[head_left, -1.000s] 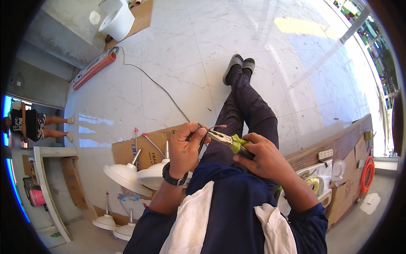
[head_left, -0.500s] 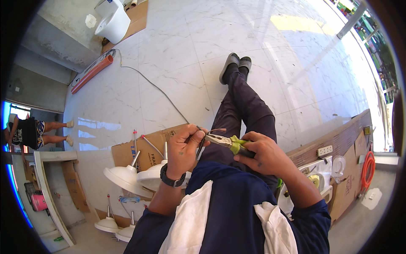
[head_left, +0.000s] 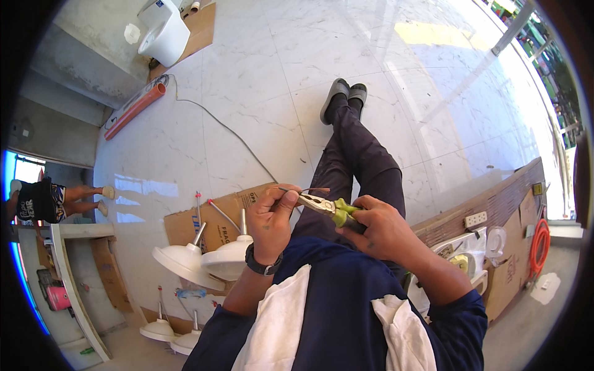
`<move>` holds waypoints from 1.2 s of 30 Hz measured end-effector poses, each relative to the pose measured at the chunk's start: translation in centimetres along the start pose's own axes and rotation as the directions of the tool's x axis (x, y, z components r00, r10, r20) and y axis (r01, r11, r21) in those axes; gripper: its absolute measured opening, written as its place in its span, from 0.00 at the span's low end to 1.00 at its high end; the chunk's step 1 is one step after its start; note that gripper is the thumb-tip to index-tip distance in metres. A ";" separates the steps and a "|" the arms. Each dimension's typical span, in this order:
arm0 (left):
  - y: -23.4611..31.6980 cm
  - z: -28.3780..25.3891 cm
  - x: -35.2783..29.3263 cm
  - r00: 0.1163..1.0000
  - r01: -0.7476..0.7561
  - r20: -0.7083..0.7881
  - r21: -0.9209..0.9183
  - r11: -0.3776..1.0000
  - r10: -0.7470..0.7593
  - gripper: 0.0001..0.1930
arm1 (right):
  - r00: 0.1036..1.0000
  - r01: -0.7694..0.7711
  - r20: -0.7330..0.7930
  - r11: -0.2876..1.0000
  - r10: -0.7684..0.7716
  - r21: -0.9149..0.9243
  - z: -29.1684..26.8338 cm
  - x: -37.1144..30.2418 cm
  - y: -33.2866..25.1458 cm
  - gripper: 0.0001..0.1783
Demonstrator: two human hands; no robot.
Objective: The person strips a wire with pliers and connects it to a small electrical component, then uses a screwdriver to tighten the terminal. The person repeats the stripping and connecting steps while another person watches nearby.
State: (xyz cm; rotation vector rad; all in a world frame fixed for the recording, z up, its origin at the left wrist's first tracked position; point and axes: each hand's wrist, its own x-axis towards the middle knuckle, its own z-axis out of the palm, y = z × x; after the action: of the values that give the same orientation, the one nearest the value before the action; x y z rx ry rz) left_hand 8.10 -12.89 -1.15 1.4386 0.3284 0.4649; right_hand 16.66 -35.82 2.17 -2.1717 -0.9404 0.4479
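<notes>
My left hand [head_left: 272, 216] pinches a thin wire [head_left: 320, 189] between thumb and fingertips, its coppery end sticking out to the right past the fingers. In my right hand [head_left: 378, 227] is a pair of pliers [head_left: 318, 203] with green and black handles. Their metal jaws lie just below the wire's end, reaching the left fingertips; whether they grip the wire I cannot make out. A grey cable [head_left: 238, 136] crosses the floor toward my left hand. Both hands are above my outstretched, crossed legs [head_left: 359, 148].
Flattened cardboard [head_left: 185, 226] and white dome-shaped fixtures [head_left: 185, 263] with metal stems lie at my left. At right are a power strip [head_left: 476, 219], an orange coiled hose [head_left: 539, 247] and cardboard. Farther off are an orange pipe [head_left: 136, 111], a toilet [head_left: 166, 37] and another person [head_left: 43, 201].
My left hand has turned, and the dark wire length that hung below its fingers no longer shows. The pliers have shifted slightly left and tilted. The other person has moved slightly.
</notes>
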 end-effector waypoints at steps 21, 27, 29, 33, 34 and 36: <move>-3.6 3.8 2.4 0.927 -0.042 -0.376 -0.092 0.995 0.004 0.14 | 0.936 -0.294 -0.008 0.793 0.353 0.534 7.0 0.7 -2.3 0.19; -4.4 3.3 2.7 0.928 -0.008 -0.363 -0.243 0.970 -0.084 0.14 | 0.935 -0.287 -0.034 0.809 0.353 0.512 7.9 1.0 -1.7 0.20; -4.6 3.0 2.5 0.932 -0.007 -0.355 -0.239 0.971 -0.081 0.14 | 0.933 -0.297 -0.027 0.809 0.359 0.508 8.0 0.9 -1.6 0.20; -4.5 2.7 2.6 0.934 0.020 -0.334 -0.307 0.951 -0.127 0.14 | 0.924 -0.321 -0.009 0.787 0.383 0.527 8.1 0.8 -1.5 0.20; -4.5 2.7 2.6 0.935 -0.003 -0.340 -0.302 0.953 -0.105 0.14 | 0.924 -0.317 -0.017 0.788 0.383 0.528 8.1 0.7 -1.6 0.20; -4.4 2.9 2.5 0.921 -0.003 -0.371 -0.314 0.949 -0.119 0.14 | 0.918 -0.330 -0.007 0.773 0.397 0.542 8.1 0.6 -1.7 0.20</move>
State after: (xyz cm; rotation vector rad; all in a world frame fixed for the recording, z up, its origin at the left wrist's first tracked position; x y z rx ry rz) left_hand 12.19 -14.45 -5.04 1.0215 0.5870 0.7211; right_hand 11.76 -30.70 -2.20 -1.8243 -0.2602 0.6658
